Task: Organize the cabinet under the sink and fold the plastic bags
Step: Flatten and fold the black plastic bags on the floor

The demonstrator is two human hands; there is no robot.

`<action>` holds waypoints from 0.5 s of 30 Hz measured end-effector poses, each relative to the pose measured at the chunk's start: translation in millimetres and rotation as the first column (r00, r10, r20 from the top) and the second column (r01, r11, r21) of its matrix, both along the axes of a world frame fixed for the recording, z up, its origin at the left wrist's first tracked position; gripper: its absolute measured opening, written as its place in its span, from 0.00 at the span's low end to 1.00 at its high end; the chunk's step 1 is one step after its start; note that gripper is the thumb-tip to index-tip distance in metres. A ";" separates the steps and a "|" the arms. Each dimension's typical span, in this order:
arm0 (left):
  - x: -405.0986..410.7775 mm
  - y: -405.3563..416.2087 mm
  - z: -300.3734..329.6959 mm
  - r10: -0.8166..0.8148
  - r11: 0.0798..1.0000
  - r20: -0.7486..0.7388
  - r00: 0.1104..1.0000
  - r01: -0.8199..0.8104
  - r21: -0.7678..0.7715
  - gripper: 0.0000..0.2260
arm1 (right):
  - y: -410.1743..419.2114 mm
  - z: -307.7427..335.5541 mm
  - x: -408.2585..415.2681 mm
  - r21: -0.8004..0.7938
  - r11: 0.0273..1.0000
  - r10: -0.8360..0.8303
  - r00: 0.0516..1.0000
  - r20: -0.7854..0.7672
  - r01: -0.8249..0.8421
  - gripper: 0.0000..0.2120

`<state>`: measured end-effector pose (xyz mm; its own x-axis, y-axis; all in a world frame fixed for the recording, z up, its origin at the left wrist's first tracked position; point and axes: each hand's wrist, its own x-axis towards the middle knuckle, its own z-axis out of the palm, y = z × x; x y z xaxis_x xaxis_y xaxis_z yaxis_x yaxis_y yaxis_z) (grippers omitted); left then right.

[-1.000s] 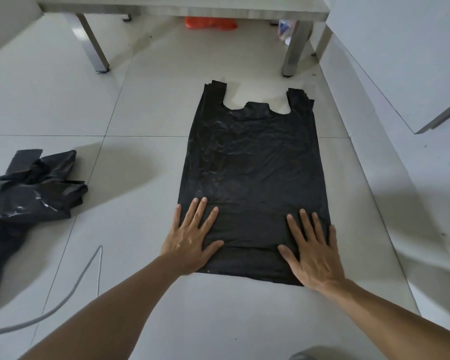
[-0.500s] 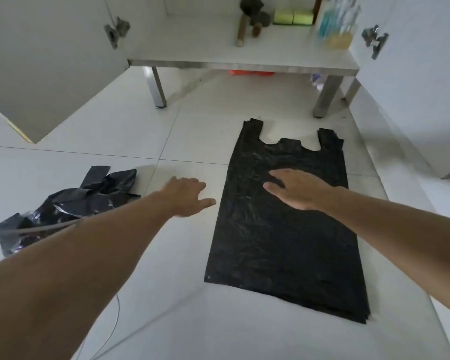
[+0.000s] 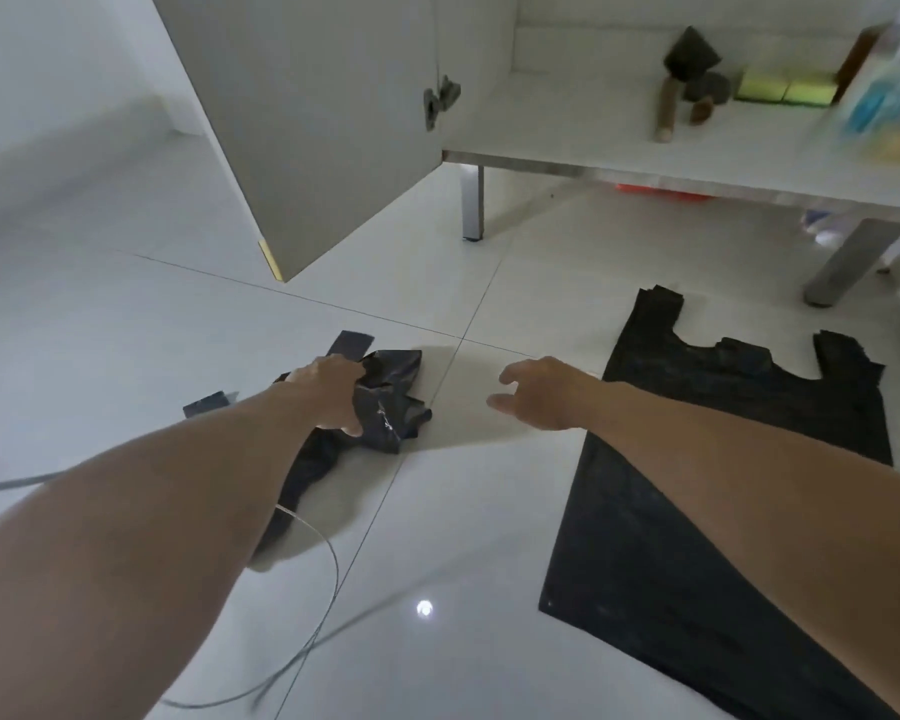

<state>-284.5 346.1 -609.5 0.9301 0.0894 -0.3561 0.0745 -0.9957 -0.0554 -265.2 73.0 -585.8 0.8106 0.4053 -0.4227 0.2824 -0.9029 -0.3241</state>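
Underfoot, the floor [image 3: 126, 330] is glossy white tile with thin dark grout lines that cross just beyond the hands. Ahead of the left hand stands an open cabinet door [image 3: 323, 127] with a metal hinge on its inner face. Ahead of the right hand runs the cabinet shelf [image 3: 619, 148], raised on metal legs and carrying two yellow-green sponges [image 3: 783, 86], some brush-like tools and blurred bottles. Under the right forearm, a flattened black bag [image 3: 707, 537] lies spread on the floor, handles pointing toward the cabinet. A crumpled black bag [image 3: 385, 402] lies under the left hand. A thin grey cable [image 3: 328, 558] loops across the tiles nearer than the left hand. The left hand [image 3: 328, 392] grips the crumpled bag, fingers curled into the plastic. The right hand [image 3: 541, 394] hovers between the two bags, fingers loosely bent, holding nothing.
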 end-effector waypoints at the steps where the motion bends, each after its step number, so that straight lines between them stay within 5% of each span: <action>1: -1.1 6.8 -6.6 -0.008 1.000 -0.007 1.000 0.008 0.007 0.28 | 10.2 -10.2 -1.1 0.045 0.999 -0.004 1.000 -0.023 0.005 0.27; 4: -0.2 21.5 -24.8 -0.044 0.998 -0.010 0.999 0.044 0.048 0.32 | 37.5 -36.4 -3.4 0.140 0.990 0.003 0.998 -0.066 0.006 0.25; 8: 2.0 40.9 -45.2 -0.010 1.000 0.138 0.990 0.010 0.001 0.19 | 70.5 -65.0 -5.3 0.212 0.975 -0.050 0.994 -0.092 0.069 0.25; 11: 0.9 47.7 -56.3 0.108 0.987 0.277 0.955 -0.070 -0.144 0.09 | 95.6 -85.1 -8.6 0.317 0.932 -0.145 0.982 -0.125 0.178 0.24; 15: 6.3 34.1 -49.5 0.276 0.878 0.233 0.933 -0.145 -0.456 0.10 | 121.5 -97.8 -7.3 0.446 0.847 -0.232 0.956 -0.181 0.290 0.30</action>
<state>-278.2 380.2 -659.0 0.9721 0.1954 -0.1299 0.2326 -0.8754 0.4238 -272.5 194.4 -683.7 0.8712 0.3576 -0.3364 -0.0080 -0.6747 -0.7381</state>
